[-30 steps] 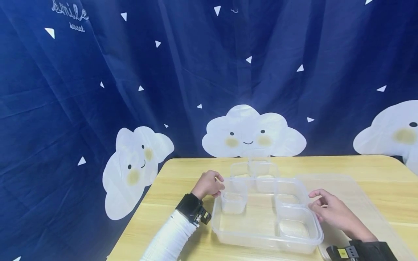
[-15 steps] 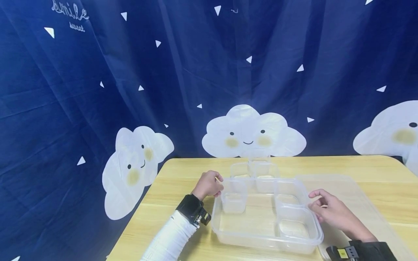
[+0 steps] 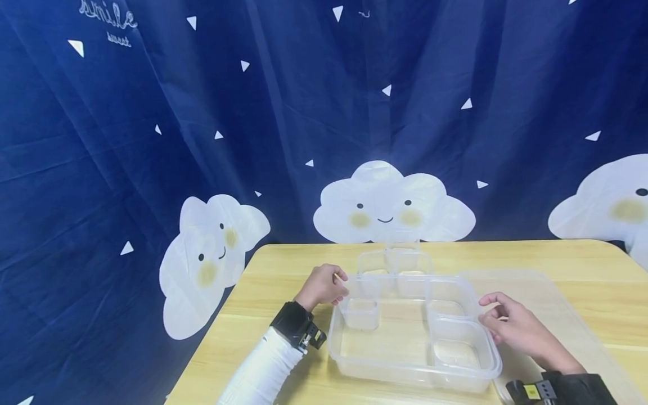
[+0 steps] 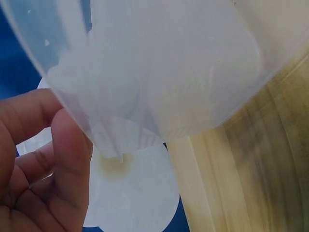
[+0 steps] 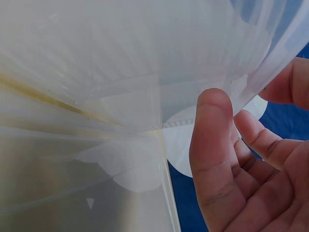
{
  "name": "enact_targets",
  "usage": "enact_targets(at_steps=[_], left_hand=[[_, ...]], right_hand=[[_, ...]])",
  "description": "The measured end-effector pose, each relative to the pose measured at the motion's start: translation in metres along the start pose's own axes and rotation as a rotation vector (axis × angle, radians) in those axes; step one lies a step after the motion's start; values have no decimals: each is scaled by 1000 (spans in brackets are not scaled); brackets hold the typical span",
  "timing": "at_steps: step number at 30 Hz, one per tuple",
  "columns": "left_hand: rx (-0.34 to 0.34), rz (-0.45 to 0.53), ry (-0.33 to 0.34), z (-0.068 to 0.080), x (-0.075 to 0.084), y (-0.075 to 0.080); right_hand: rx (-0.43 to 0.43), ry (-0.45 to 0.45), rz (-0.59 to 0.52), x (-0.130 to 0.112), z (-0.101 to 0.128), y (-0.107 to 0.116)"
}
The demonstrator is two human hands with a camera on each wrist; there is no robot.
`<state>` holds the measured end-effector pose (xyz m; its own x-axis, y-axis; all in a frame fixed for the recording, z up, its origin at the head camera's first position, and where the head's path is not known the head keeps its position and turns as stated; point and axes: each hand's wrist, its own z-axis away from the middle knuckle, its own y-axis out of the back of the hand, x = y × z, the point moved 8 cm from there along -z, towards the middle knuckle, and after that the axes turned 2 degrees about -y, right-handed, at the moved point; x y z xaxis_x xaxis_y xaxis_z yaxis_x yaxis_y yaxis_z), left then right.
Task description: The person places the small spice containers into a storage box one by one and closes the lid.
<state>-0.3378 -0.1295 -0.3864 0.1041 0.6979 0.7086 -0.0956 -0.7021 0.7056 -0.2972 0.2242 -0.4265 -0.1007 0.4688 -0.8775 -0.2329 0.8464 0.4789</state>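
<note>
A dark blue curtain (image 3: 304,112) printed with small white triangles hangs behind a pale wooden surface (image 3: 268,281); three smiling white clouds show on it in the head view, one at the left, one in the middle and one cut off at the right edge.

One large clear plastic container (image 3: 405,360) sits on the surface in front of the person, its rim open upward. Inside it I count three small clear tubs: one (image 3: 360,313) at the far left corner, and two along the right side, one (image 3: 445,304) farther away and one (image 3: 458,349) nearer. Beyond the container, at least two more small clear tubs (image 3: 395,261) stand together near the curtain; whether there is a third there is too faint to tell. One clear flat lid (image 3: 552,298) lies on the surface to the right, partly under the right arm.

The left hand (image 3: 322,285), in a white sleeve with a black wrist strap, is at the far left corner of the container. Its grip is curled, and the left wrist view shows the thumb (image 4: 72,145) pressed against the outside of the clear wall, so it seems to pinch the rim there.

The right hand (image 3: 513,329) lies at the right edge of the container, fingers loosely bent. In the right wrist view its thumb (image 5: 215,145) touches the clear plastic just under the rim; whether the fingers close over the rim I cannot tell.
</note>
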Motion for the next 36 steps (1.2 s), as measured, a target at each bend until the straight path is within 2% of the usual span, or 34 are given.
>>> enact_targets(at_steps=[9,19,25,30,36], left_hand=[[-57,14,12,3,1,-3],[-170,17,-16,12,9,-16],[-169,4,0,14,6,-16],[-178,-23,-14,14,8,-16],[-144,-33,-26,11,12,-12]], right_hand=[[-1,2,-18,2,-1,-1],[5,21,-12,1,3,-2],[5,21,-16,0,3,-3],[13,20,-9,0,3,-2],[16,19,-16,0,3,0]])
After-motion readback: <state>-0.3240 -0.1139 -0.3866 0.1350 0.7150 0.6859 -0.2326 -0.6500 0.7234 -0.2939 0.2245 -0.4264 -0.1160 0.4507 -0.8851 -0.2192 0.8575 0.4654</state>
